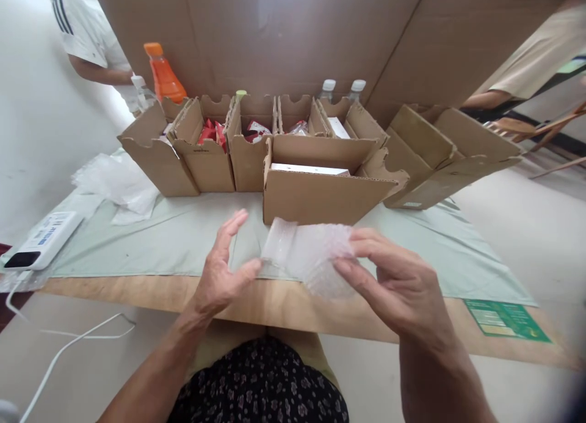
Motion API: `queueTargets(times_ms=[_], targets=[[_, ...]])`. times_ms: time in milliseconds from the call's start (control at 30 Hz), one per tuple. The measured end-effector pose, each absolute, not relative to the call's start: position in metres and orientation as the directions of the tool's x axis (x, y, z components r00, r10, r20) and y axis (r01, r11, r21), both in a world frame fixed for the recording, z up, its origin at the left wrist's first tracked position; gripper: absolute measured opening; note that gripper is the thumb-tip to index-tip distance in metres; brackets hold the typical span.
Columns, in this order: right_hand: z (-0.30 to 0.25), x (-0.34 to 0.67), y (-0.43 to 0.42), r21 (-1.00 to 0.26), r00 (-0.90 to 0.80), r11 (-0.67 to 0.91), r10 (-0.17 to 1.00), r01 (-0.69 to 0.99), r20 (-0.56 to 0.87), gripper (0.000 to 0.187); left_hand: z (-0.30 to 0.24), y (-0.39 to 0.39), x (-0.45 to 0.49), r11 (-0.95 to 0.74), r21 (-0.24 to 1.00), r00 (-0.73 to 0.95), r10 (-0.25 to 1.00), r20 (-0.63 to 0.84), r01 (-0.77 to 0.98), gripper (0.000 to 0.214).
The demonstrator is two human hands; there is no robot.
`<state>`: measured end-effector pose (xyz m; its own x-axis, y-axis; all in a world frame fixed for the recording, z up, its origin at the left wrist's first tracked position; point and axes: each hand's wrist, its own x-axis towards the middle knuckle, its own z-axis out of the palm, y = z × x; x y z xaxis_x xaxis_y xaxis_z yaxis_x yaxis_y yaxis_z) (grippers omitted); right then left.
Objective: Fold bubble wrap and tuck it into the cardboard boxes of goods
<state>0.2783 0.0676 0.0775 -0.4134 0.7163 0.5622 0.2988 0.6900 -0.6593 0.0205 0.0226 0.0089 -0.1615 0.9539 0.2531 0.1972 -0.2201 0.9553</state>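
Plastic, clear and crinkled, is forming the wrap (314,249) that is spanning the space between the two hands, just on the near side of the front box (320,197). Its long axis is running sideways, from the right hand (405,282) across to a folded or rolled end at the left, roughly in line with the box's near face.

The right hand is the nearer one, since it is gripping the wrap: thumb and fingers are closing in a pinch on the right end, the thumb lying below the fingers. The left hand (222,276) is facing the folded end, standing wide open with fingers pointing away from the body and thumb spread toward the wrap. It is holding nothing; its thumb tip is sitting right at the wrap's left edge, and whether the two are touching I cannot tell.

In this view the wrap's lower part is overlapping the wooden edge (260,304), close to where the cloth (183,240) is ending; whether it is resting there or hanging above is unclear. Beyond it, the front box is standing open-topped, with a white pack (311,169) showing inside.
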Motion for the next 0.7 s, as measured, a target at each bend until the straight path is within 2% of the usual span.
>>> queueTargets(times_ms=[67, 100, 167, 233, 267, 300, 367, 400, 467, 567, 633, 700], targets=[[0.097, 0.275, 0.065, -0.654, -0.598, 0.729, 0.621, 0.204, 0.506, 0.010, 0.034, 0.027, 0.026, -0.362, 0.884, 0.081, 0.931, 0.355, 0.297, 0.092], [0.104, 0.274, 0.062, -0.662, -0.654, 0.730, 0.587, 0.173, 0.477, 0.012, 0.044, 0.031, 0.030, -0.420, 0.857, 0.205, 0.905, 0.373, 0.298, 0.092], [0.110, 0.278, 0.052, -0.686, -0.667, 0.712, 0.586, 0.151, 0.461, 0.014, 0.052, 0.041, 0.037, -0.476, 0.835, 0.417, 0.842, 0.343, 0.274, 0.066], [0.108, 0.291, 0.040, -0.733, -0.495, 0.652, 0.709, 0.192, 0.502, 0.012, 0.044, 0.049, 0.039, -0.460, 0.830, 0.517, 0.817, 0.256, 0.316, 0.023], [0.104, 0.301, 0.035, -0.767, -0.317, 0.604, 0.787, 0.217, 0.529, 0.010, 0.036, 0.052, 0.037, -0.431, 0.826, 0.523, 0.828, 0.202, 0.363, 0.009], [0.100, 0.312, 0.031, -0.805, -0.106, 0.546, 0.837, 0.230, 0.537, 0.009, 0.027, 0.054, 0.033, -0.387, 0.825, 0.505, 0.851, 0.146, 0.413, 0.012], [0.090, 0.333, 0.027, -0.879, 0.273, 0.428, 0.837, 0.210, 0.473, 0.008, 0.011, 0.051, 0.020, -0.290, 0.841, 0.462, 0.885, 0.055, 0.457, 0.017], [0.085, 0.343, 0.028, -0.904, 0.386, 0.388, 0.818, 0.181, 0.428, 0.006, 0.007, 0.048, 0.012, -0.236, 0.863, 0.445, 0.895, 0.013, 0.448, 0.016], [0.076, 0.359, 0.032, -0.934, 0.452, 0.339, 0.820, 0.109, 0.350, 0.004, 0.007, 0.039, -0.006, -0.108, 0.905, 0.398, 0.915, -0.071, 0.411, 0.015], [0.059, 0.372, 0.043, -0.938, 0.469, 0.345, 0.822, 0.041, 0.323, 0.016, 0.022, 0.033, -0.029, 0.040, 0.924, 0.306, 0.937, -0.167, 0.381, 0.020], [0.042, 0.375, 0.050, -0.937, 0.484, 0.336, 0.807, 0.096, 0.339, 0.024, 0.031, 0.036, -0.038, 0.057, 0.923, 0.259, 0.952, -0.166, 0.381, 0.021], [0.020, 0.375, 0.058, -0.939, 0.446, 0.251, 0.831, 0.234, 0.333, 0.027, 0.034, 0.043, -0.043, 0.034, 0.902, 0.209, 0.968, -0.137, 0.430, 0.024]])
